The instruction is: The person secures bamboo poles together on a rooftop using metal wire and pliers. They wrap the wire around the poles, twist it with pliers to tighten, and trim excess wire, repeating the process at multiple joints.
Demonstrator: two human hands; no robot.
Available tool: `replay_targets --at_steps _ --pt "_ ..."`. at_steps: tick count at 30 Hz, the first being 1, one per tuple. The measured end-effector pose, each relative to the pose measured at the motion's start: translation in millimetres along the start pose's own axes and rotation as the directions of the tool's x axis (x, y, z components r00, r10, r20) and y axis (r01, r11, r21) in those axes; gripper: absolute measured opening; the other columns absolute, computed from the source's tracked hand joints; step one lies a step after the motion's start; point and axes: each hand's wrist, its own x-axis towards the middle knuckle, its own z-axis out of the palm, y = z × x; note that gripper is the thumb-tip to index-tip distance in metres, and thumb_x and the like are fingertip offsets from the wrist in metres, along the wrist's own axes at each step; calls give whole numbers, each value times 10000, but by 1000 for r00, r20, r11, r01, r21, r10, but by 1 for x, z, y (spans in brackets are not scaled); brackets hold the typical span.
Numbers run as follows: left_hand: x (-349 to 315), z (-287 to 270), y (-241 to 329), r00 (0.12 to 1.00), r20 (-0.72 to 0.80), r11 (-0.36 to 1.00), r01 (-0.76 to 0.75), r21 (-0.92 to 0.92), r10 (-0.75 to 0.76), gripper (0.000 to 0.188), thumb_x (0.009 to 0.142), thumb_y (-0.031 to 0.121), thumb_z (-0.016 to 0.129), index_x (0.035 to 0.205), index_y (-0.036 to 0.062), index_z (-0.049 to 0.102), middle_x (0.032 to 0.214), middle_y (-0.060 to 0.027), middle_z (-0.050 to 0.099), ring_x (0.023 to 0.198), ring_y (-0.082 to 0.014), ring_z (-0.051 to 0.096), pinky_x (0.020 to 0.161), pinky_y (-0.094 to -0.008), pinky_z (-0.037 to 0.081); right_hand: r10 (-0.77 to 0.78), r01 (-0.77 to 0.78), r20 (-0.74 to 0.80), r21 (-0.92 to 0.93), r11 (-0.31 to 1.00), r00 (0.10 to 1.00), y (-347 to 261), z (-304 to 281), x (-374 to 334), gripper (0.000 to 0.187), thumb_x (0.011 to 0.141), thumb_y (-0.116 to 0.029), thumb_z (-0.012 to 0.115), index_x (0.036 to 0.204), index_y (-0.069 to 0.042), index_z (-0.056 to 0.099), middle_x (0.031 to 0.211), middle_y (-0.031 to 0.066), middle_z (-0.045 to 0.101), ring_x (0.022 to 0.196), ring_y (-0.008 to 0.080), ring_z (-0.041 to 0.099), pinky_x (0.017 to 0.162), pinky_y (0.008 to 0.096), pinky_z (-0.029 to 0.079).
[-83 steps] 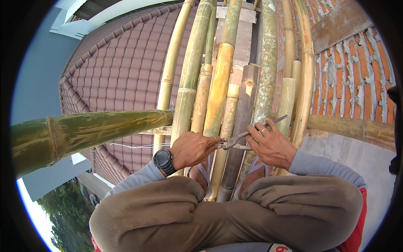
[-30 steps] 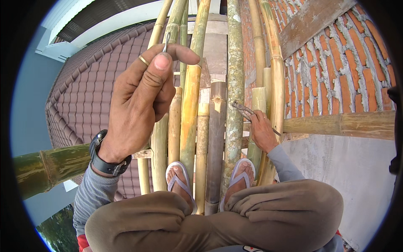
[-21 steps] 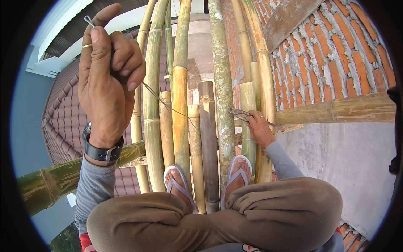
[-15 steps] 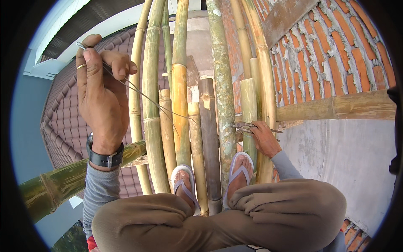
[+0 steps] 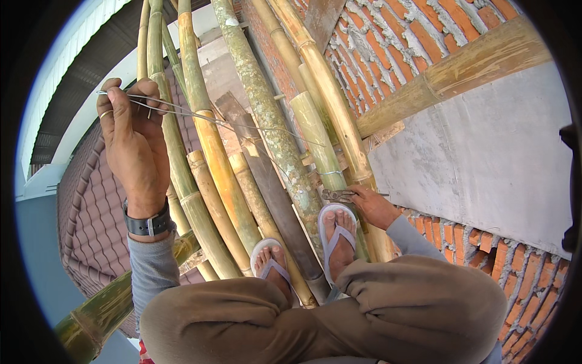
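Observation:
I sit on a scaffold of bamboo poles [image 5: 209, 139] high above a tiled roof. My left hand [image 5: 133, 148], with a ring and a dark wristwatch, is raised and pinches the end of a thin metal wire [image 5: 200, 115]. The wire runs taut down to the right, to a lashing on a pole [image 5: 330, 173]. My right hand [image 5: 373, 206] rests low against the poles and grips metal pliers [image 5: 337, 195], jaws pointing left near the lashing. My feet in grey flip-flops [image 5: 337, 233] stand on the poles.
A brick wall [image 5: 412, 36] with a grey plastered band [image 5: 485, 151] rises on the right, crossed by a horizontal bamboo pole [image 5: 461, 76]. A dark wooden plank [image 5: 273, 194] lies among the poles. A red tiled roof [image 5: 91, 218] lies far below on the left. A thick green bamboo [image 5: 115, 303] crosses at lower left.
My left hand has pulled the wire up and away to the left since the hands worked together at the lashing. The view has tilted right. My right hand stays at the poles with the pliers.

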Motion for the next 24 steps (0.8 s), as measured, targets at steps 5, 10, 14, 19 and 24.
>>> replay_targets --at_steps 5,10,14,19,24 --pt "-9 -9 -14 995 8 993 96 -64 -95 217 1116 261 505 1293 136 523 1099 -89 675 1019 -188 656 926 -369 549 9 -21 95 130 991 995 9 12 -8 265 822 13 664 1086 39 667 1317 165 563 1187 356 616 1004 427 528" --pt "-29 -10 -27 987 2 986 160 55 -160 223 1111 288 515 1292 158 514 1073 -64 684 1015 -157 668 868 -322 584 233 -249 100 195 949 967 -16 -46 16 356 807 -17 737 1156 4 665 1315 166 561 1192 361 617 999 423 527" --pt "-52 -3 -44 960 32 961 277 2 -277 224 1109 301 506 1280 158 477 997 -74 679 931 -141 681 808 -320 623 166 -71 -377 253 965 911 -71 -116 69 517 947 -180 710 1411 -42 529 1307 179 599 1176 309 629 965 429 515" --pt "-59 -9 -94 897 13 862 428 -273 -441 195 1108 260 513 1264 150 474 1023 -70 695 936 -162 687 815 -340 625 212 -371 304 768 522 929 -133 -128 130 531 1048 -320 612 1491 -64 472 888 135 728 795 234 689 724 395 532" --pt "-82 -46 -125 747 -18 693 625 359 -665 294 1072 310 594 1281 110 543 1120 -108 731 961 -202 703 807 -368 591 180 -182 35 338 923 983 -125 -152 113 283 1035 -178 587 1288 -78 667 764 196 666 630 336 657 626 455 500"
